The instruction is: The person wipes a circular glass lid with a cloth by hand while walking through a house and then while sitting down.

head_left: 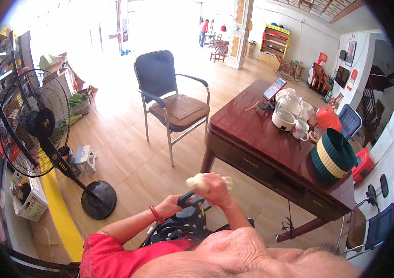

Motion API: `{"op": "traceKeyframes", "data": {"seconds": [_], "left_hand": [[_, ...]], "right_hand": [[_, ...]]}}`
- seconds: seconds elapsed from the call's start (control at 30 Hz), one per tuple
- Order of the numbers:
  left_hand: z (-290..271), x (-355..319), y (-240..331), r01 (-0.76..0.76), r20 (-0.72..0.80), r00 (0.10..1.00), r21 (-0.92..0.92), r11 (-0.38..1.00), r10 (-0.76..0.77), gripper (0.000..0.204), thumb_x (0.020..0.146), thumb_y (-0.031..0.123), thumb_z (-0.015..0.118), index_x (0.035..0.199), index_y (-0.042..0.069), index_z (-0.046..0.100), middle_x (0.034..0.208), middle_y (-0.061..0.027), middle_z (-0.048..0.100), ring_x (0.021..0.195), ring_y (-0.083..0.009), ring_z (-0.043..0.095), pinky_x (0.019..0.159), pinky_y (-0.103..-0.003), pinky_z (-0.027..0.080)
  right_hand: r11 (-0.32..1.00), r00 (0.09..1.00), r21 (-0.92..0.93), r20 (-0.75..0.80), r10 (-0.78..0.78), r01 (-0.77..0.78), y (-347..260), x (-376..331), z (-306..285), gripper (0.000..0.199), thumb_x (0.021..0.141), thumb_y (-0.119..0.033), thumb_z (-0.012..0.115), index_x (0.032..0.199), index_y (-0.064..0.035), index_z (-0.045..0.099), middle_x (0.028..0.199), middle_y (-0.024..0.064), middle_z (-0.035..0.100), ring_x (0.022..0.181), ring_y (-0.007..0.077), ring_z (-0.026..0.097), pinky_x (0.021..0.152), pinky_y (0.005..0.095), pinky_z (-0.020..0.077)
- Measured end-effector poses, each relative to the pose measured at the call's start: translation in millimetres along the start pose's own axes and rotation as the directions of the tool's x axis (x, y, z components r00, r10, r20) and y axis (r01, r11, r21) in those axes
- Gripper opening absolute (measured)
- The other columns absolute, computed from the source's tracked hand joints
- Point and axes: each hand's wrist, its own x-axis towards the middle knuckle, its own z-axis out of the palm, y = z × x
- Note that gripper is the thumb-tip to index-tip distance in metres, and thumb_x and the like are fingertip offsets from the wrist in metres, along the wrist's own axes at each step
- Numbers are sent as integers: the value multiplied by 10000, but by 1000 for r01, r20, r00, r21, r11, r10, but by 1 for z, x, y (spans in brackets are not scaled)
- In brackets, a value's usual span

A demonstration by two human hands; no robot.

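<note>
Gripping one end of a dark bent bar (pixel 185 199) over the lap with the left hand (pixel 170 205), at 8 o'clock from it. Squeezing a pale cloth (pixel 196 182) in the right hand (pixel 214 186), at 2 o'clock. Cannot tell if touching the bar with it. Probably light, soft and squashy, easiest to hold by its bunched middle. As for the bar, looks stiff and smooth, best held by the end. Farther out, at 12, a blue chair (pixel 156 75) with a bumpy woven seat (pixel 185 109); at 1, a shiny red-brown table (pixel 236 121); at 10, a round wire fan (pixel 44 123).
</note>
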Motion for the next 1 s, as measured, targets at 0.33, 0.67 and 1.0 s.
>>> {"op": "traceKeyframes", "data": {"seconds": [0.33, 0.67, 1.0], "left_hand": [[-14, -9, 8, 150, 23, 988, 64, 987, -152, 534, 668, -108, 551, 1181, 28, 598, 1103, -7, 644, 1034, -95, 539, 936, -255, 407], [-8, 1, -2, -54, -36, 998, 142, 988, 60, 549, 639, -112, 560, 1170, 26, 584, 1075, -32, 646, 1046, -129, 548, 956, -280, 407], [-29, -9, 0, 180, -81, 973, -327, 928, -218, 599, 566, -166, 499, 1151, -62, 578, 1129, -113, 631, 1088, -208, 574, 964, -300, 432]], "right_hand": [[966, 971, 101, 7, 239, -239, 15, -16, 9, 392, 715, -343, 750, 963, -60, 640, 849, 120, 656, 795, 297, 632, 717, 404, 492], [980, 944, 4, 270, -192, 198, -35, 27, 13, 386, 722, -368, 718, 956, -70, 643, 901, 119, 643, 852, 292, 616, 769, 419, 471], [849, 871, 234, -17, 491, -474, 45, -25, 43, 343, 804, -199, 662, 1099, -43, 583, 1044, 167, 603, 967, 352, 584, 855, 393, 470]]}}
